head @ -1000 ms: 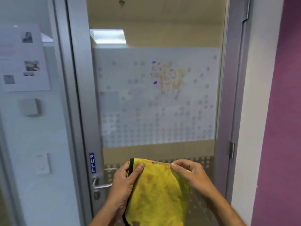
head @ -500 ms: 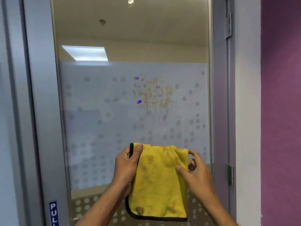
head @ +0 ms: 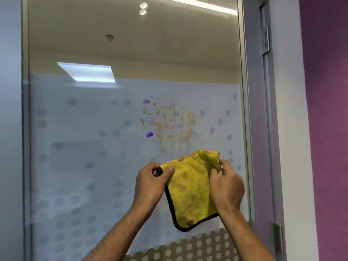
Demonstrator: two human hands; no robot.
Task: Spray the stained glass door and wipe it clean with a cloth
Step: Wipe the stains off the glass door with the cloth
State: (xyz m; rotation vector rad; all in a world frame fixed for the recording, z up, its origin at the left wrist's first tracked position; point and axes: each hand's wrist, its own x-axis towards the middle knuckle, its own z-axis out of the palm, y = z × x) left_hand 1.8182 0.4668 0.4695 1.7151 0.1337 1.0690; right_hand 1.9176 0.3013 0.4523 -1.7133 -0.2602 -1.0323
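Glass door (head: 84, 166) straight ahead, orange and purple stains (head: 169, 121) running. Yellow cloth (head: 190, 189) pinched between left hand (head: 152, 185) and right hand (head: 226, 187), just below. Already soiled; could smear grime rather than lift it.

Scene was evenly and fairly brightly lit, with no hard shadows. Glass door (head: 131, 53) showed a bright rectangular ceiling panel (head: 86, 72) in its upper left, a light strip (head: 197, 4) along its top edge, and two small spot glints. Slight softness overall; frame edges bowed beside the door.
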